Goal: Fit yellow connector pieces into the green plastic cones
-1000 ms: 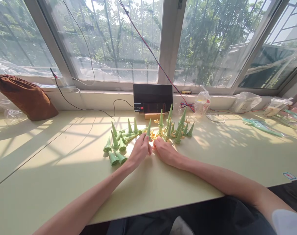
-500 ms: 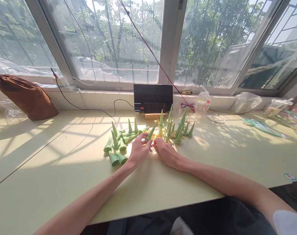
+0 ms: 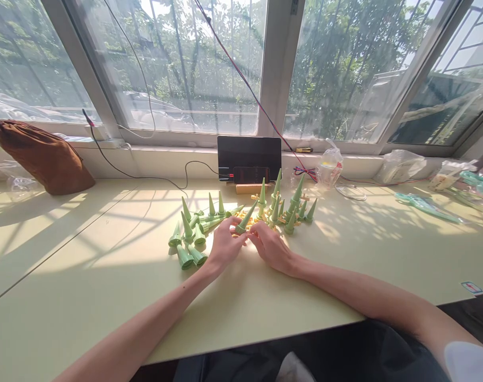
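My left hand (image 3: 226, 245) pinches a green plastic cone (image 3: 248, 216) near its wide base, with the tip leaning up to the right. Close against that base, my right hand (image 3: 272, 248) has its fingers pressed together; whatever they grip is hidden. Behind both hands lie small orange-yellow pieces (image 3: 254, 218), partly covered. To the left is a group of green cones (image 3: 187, 229), some upright and others on their sides. Right of the hands stand several more green cones (image 3: 295, 197), with orange-yellow pieces sticking out from some of them.
A dark tablet (image 3: 249, 151) and a phone (image 3: 251, 175) lean on a wooden stand (image 3: 252, 189) by the window. A brown bag (image 3: 62, 159) stands far left. Plastic-wrapped items (image 3: 329, 165), a coiled white cable (image 3: 350, 192) and a teal item (image 3: 428, 207) are at right.
My right hand's fingers have shifted slightly up and closer to the cone's base. The held cone has tilted a little further right. My left hand stays nearly in place.
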The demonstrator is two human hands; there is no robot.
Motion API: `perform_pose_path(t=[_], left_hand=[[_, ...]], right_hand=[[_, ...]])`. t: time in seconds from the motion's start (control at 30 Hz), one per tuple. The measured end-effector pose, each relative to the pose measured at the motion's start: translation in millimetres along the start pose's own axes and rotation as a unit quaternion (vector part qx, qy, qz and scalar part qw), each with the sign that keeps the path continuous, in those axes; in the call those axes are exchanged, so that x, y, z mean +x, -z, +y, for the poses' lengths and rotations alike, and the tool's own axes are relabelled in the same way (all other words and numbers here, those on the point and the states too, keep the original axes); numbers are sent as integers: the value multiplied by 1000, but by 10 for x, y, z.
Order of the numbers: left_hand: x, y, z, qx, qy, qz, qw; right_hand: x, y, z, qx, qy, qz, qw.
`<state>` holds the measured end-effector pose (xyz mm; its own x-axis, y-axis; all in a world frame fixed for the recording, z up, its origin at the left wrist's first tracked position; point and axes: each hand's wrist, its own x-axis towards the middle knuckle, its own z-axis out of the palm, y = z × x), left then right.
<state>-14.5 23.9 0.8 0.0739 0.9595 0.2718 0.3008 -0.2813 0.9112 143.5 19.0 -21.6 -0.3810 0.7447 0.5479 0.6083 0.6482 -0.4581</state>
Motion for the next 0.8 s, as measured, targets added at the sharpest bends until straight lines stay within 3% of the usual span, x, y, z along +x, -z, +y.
perform_pose_path(t=[0.47,0.8], left_hand=[[-24,-20,-43,71,-55,3,996],[-35,-47,-84,99,-61,-10,993]], right_hand=[[-16,-39,64,15,5,50,999],[2,-40,43,21,0,58,998]])
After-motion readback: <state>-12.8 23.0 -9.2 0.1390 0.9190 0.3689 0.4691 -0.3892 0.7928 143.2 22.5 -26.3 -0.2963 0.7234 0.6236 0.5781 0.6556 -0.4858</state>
